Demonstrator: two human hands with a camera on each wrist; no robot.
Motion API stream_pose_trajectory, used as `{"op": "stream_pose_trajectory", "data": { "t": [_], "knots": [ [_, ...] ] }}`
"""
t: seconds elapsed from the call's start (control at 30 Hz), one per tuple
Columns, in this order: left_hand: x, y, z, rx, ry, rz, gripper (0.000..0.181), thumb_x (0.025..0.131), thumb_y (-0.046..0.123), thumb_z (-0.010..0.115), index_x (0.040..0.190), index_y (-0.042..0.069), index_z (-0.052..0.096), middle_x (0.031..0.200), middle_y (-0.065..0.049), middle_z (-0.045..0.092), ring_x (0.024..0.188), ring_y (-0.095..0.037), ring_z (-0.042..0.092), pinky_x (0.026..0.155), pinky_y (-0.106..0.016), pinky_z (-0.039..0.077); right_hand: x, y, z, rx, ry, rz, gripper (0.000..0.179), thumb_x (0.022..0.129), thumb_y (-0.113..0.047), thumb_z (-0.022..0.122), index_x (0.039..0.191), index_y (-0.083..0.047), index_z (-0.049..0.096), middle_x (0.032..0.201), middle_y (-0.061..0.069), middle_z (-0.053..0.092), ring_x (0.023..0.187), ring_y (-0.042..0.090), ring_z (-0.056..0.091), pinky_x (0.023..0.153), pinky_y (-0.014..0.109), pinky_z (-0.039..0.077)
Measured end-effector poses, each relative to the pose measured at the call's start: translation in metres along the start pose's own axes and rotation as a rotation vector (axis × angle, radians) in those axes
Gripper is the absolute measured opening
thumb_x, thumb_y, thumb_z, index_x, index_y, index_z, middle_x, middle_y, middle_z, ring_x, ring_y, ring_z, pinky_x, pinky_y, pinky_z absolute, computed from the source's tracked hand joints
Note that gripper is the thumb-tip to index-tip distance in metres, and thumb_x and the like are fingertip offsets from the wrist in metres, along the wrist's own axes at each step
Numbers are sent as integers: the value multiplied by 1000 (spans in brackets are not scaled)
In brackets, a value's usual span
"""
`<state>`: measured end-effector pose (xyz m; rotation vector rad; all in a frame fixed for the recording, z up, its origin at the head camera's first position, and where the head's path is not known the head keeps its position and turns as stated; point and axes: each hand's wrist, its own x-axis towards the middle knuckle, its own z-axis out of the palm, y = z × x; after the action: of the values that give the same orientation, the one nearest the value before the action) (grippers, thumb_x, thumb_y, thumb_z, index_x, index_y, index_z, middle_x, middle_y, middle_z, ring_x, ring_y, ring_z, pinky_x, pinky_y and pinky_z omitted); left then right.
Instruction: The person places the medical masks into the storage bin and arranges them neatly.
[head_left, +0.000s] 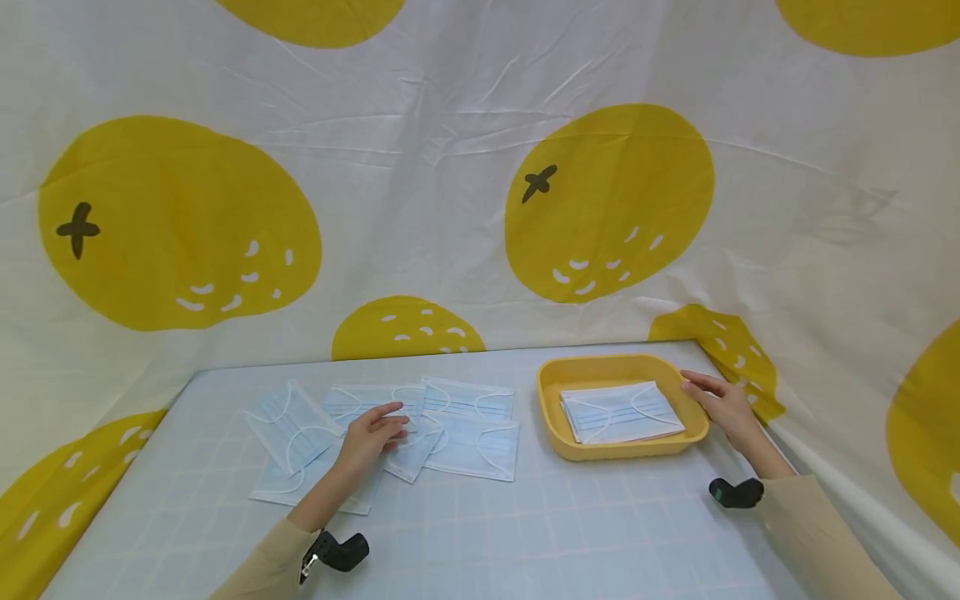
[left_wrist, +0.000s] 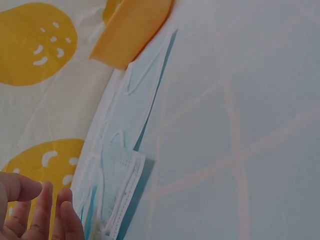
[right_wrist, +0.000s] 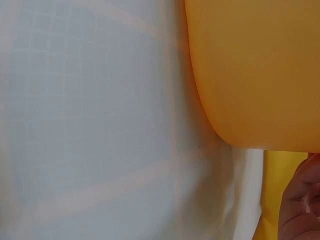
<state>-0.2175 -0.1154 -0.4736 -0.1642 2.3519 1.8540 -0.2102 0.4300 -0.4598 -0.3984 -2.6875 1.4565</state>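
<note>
My left hand (head_left: 372,435) hovers over several loose light-blue face masks (head_left: 480,446) with white ear loops, spread overlapping on the left half of the table. Its fingers are loosely bent with nothing between them; in the left wrist view the fingers (left_wrist: 42,212) show beside the masks (left_wrist: 132,107). At the right, a yellow plastic basket (head_left: 622,452) holds a neat stack of masks (head_left: 622,412). My right hand (head_left: 723,410) is at the basket's right rim, its fingertips touching the edge. The right wrist view shows the basket's outer wall (right_wrist: 260,75) with part of that hand beneath it.
A pale blue checked cloth (head_left: 570,533) covers the table. Behind it hangs a white curtain (head_left: 442,208) printed with large yellow fruit, coming down at the table's back and both sides. Dark wrist cameras (head_left: 341,552) sit on both sleeves.
</note>
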Motion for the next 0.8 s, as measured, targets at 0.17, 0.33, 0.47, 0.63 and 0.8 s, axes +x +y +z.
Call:
{"op": "stream_pose_trajectory", "data": {
  "t": [0.17,0.33,0.47,0.63,0.8],
  "knots": [
    [-4,2,-15,-9,25,-10,37,97,10,54,134,3,52,116,-16,68,82,-5,66,74,-18,55,2,3,-1,1,-8,-2,65,95,-48,52,142,-3,44,144,27,42,114,29,50,70,2,44],
    [-8,0,-24,-27,21,-17,39,97,10,54,135,1,50,116,-14,69,80,-1,65,75,-18,54,19,25,-1,19,16,11,71,87,-60,57,139,-11,51,143,24,45,101,12,53,68,5,47],
    [-13,-2,-30,-26,39,-12,40,96,9,55,135,0,51,115,-13,69,80,0,65,76,-17,54,38,49,0,24,30,-4,85,80,-72,55,140,-12,50,144,24,44,97,4,51,67,3,46],
    [-19,-4,-40,-23,47,-24,41,97,10,54,136,0,49,117,-13,69,81,0,66,79,-18,54,31,40,0,14,11,-9,84,84,-69,53,141,-8,47,143,21,47,101,10,52,69,3,47],
    [-22,-4,-54,-6,44,-31,43,98,13,54,138,1,47,120,-13,68,80,3,64,79,-17,54,7,8,-2,3,-19,20,69,91,-56,54,142,-9,47,144,20,45,107,13,53,72,4,46]
  ]
}}
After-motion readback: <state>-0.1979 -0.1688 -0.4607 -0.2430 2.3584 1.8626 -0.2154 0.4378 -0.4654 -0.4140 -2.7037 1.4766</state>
